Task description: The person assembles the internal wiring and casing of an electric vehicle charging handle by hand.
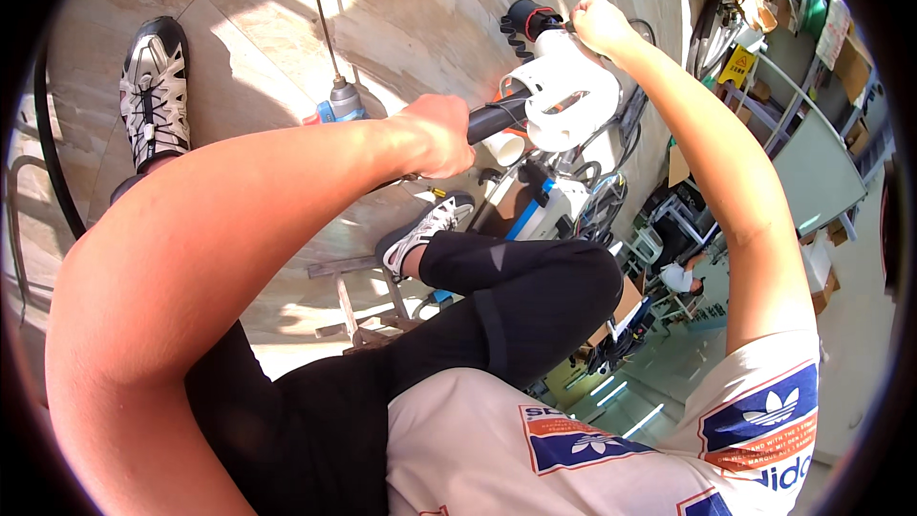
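Left hand (441,134) clenched round the dark handle (497,117), steadying the white tool body (564,86); right hand (600,24) pinches its far end (grip detail unclear). Drill (342,100) rests on floor (420,10).

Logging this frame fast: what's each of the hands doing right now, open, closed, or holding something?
Left hand: closed around the dark handle of the white power tool.
Right hand: closed at the tool's black top end; what it grips cannot be told.
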Demonstrator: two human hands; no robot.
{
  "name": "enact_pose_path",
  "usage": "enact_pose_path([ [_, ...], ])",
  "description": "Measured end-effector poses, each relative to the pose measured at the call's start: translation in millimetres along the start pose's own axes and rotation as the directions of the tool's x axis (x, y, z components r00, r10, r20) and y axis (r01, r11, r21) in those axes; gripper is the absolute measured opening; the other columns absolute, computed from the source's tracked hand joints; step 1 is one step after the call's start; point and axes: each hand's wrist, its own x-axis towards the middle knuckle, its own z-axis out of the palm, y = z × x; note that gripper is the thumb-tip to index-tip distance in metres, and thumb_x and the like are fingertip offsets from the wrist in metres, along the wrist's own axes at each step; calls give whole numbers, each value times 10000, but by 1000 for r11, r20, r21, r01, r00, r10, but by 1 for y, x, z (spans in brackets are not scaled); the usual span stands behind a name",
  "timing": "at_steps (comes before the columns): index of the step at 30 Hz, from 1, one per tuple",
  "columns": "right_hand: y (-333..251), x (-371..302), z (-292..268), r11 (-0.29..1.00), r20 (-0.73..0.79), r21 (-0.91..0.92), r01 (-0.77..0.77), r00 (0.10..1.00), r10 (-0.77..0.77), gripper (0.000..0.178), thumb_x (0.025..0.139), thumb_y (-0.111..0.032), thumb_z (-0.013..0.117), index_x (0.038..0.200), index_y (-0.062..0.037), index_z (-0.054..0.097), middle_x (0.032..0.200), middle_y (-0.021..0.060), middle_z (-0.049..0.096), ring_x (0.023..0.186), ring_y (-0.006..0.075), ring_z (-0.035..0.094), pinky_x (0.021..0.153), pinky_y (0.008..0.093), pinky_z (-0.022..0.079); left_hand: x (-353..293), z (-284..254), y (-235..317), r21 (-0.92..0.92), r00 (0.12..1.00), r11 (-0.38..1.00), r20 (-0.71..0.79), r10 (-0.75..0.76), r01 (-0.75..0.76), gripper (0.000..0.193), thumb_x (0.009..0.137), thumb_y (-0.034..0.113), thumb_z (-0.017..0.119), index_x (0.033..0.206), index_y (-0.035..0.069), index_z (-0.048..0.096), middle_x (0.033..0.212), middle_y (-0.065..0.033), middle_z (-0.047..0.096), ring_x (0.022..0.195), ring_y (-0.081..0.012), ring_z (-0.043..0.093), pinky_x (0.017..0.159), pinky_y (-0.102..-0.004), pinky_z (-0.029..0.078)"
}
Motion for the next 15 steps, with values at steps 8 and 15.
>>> enact_pose_path([
  [8,-27,-28,-22,749,115,-504,430,893,-436,254,889,-144,501,1053,-23,652,907,223,710,831,405,700,759,471,562,0,2,-2,8,1000,1000,-2,5,-5,387,833,218,633,1107,-54,627,1045,-277,673,1029,-402,655,873,-437,528],
  [15,-6,-1,-11,999,-31,36,-24,999,25,310,879,-168,502,1048,0,701,1028,258,701,1018,405,677,910,452,530,1,0,-2,-11,999,1000,-28,18,-18,387,834,216,629,1099,-66,627,1045,-281,673,1038,-403,650,889,-439,516],
])
